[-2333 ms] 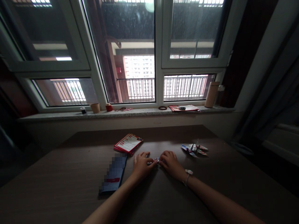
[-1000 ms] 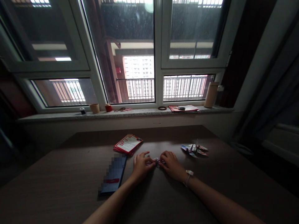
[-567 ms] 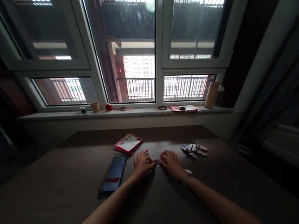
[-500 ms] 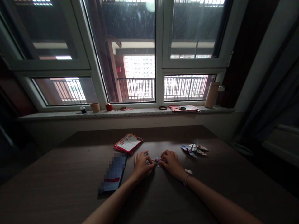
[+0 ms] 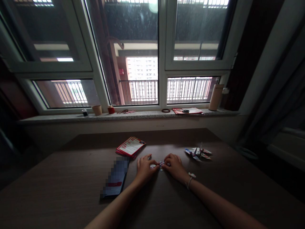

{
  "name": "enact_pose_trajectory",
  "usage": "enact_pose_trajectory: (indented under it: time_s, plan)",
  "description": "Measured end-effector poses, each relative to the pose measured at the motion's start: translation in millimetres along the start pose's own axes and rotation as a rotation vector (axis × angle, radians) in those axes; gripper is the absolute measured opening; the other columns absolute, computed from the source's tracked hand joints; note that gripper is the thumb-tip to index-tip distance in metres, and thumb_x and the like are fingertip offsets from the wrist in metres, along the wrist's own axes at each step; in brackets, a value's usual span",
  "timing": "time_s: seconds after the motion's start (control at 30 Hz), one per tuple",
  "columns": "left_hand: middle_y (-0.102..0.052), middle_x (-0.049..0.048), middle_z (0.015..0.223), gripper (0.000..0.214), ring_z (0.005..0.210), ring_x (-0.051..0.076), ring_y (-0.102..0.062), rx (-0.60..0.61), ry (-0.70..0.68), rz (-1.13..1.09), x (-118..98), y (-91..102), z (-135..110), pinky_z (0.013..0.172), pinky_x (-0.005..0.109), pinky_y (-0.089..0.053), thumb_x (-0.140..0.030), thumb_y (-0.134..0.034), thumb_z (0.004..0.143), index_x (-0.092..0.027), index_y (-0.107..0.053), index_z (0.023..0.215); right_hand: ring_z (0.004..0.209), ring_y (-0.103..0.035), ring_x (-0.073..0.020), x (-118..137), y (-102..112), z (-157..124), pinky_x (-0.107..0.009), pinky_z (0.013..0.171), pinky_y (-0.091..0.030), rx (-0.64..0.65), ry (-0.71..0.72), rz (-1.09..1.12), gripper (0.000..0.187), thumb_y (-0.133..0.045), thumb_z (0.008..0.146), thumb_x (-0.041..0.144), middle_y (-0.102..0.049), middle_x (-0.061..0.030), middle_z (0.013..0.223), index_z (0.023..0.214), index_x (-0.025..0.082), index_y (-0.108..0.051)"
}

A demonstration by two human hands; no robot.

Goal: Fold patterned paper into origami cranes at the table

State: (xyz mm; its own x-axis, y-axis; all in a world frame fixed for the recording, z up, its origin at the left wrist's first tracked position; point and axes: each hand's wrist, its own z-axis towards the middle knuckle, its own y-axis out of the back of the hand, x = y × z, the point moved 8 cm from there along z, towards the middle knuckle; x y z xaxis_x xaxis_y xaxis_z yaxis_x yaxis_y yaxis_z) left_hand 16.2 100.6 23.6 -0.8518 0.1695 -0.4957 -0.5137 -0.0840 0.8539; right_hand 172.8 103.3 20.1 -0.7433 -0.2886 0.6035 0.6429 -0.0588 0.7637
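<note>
A small piece of folded printed paper (image 5: 161, 164) lies on the brown table between my hands, mostly hidden by my fingers. My left hand (image 5: 145, 167) pinches its left side with thumb and forefinger. From the right, my right hand (image 5: 174, 166) grips the other side, its fingers curled over the paper. Several folded paper figures (image 5: 198, 153), white with blue and red print, stand together to the right of my right hand. Beside my left forearm lies a phone (image 5: 116, 178), its screen partly blurred out.
A stack of red-edged printed cards (image 5: 131, 147) lies at the table's (image 5: 59, 171) far side, beyond the phone. On the windowsill (image 5: 145, 115) are a paper cup (image 5: 97, 110), a red spool (image 5: 111, 109), scissors (image 5: 185, 110) on papers, and a tall flask (image 5: 216, 97).
My left thumb and fingertips have shifted slightly to the right along the folded paper, and a little more of it shows under my left hand. My right hand stays nearly still.
</note>
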Motion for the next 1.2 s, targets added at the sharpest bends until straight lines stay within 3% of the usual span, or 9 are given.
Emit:
enact_pose_trajectory:
  time_s: [0.37,0.57,1.2]
  plan:
    - [-0.055,0.0069,0.138,0.019,0.131,0.028,-0.043,0.016,-0.005,0.025,-0.9,-1.0,-0.6,0.113,0.053,-0.019,-0.035,-0.071,0.076,-0.034,-0.076,0.094,0.107,-0.053,-0.0205,-2.7,-3.1,1.0,-0.039,0.107,-0.02,-0.008,-0.043,-0.012,0.019,-0.061,0.084,0.036,-0.063,-0.0019,0.101,0.073,0.023,-0.07]
    - [-0.052,0.0018,0.142,0.014,0.131,0.028,-0.042,0.035,-0.063,0.033,-3.5,-0.9,-2.2,0.113,0.056,-0.017,-0.038,-0.067,0.079,-0.035,-0.076,0.09,0.106,-0.054,-0.0212,1.8,0.5,-0.6,-0.039,0.106,-0.023,-0.019,-0.068,-0.054,0.019,-0.061,0.083,0.035,-0.063,-0.0037,0.102,0.075,0.021,-0.07]
    - [-0.054,0.0007,0.14,0.015,0.131,0.028,-0.041,0.031,-0.056,0.019,-3.2,-2.0,-2.1,0.113,0.058,-0.016,-0.036,-0.065,0.08,-0.034,-0.076,0.09,0.106,-0.054,-0.0231,8.7,1.9,-0.4,-0.037,0.1,-0.028,-0.003,-0.07,-0.164,0.022,-0.058,0.086,0.036,-0.065,-0.0068,0.102,0.078,0.021,-0.071]
